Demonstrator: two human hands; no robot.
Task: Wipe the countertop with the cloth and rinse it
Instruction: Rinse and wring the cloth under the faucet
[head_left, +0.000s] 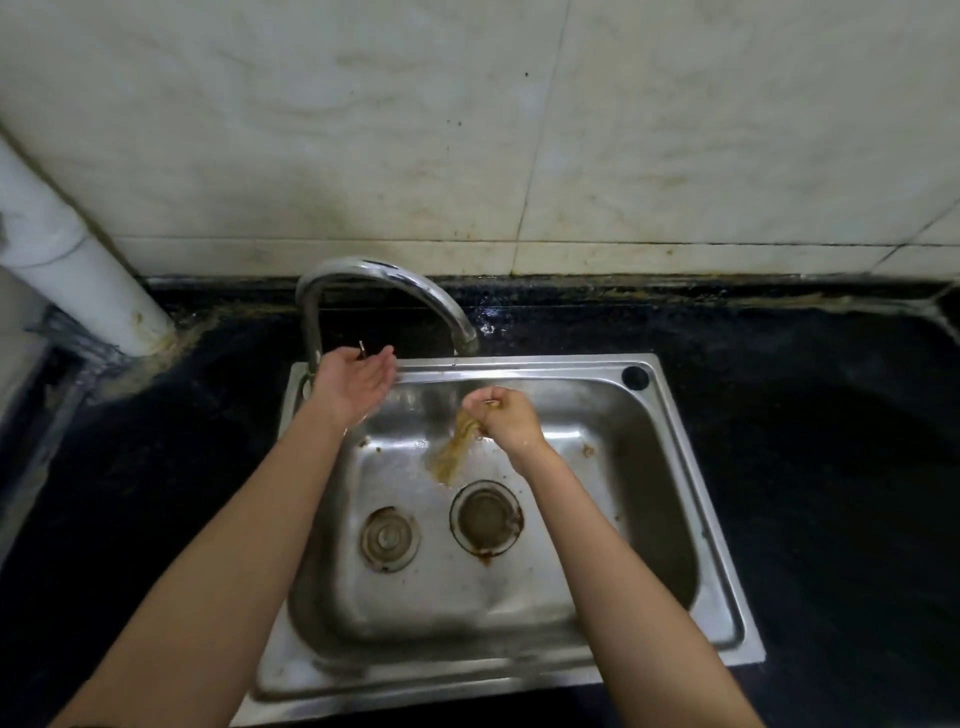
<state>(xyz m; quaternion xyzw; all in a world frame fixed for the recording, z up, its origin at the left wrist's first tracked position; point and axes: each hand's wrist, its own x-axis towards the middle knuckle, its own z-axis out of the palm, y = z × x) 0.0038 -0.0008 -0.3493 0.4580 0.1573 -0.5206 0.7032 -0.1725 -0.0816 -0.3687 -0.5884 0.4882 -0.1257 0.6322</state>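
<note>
My right hand (501, 418) grips a wet, yellow-brown cloth (453, 453) over the steel sink (691, 457); the cloth hangs down from my fist just below the tap's spout (464, 332). My left hand (353, 384) is at the back left of the sink beside the tap's base, fingers loosely curved, touching a small handle (362, 349) there. I cannot tell whether water is running. The dark countertop (810, 395) surrounds the sink.
A curved chrome tap (374, 275) rises at the sink's back left. Two round drains (389, 538) (485, 517) sit in the basin with brown grime around them. A white pipe (67, 249) runs down at far left. Stained white wall tiles (467, 130) stand behind.
</note>
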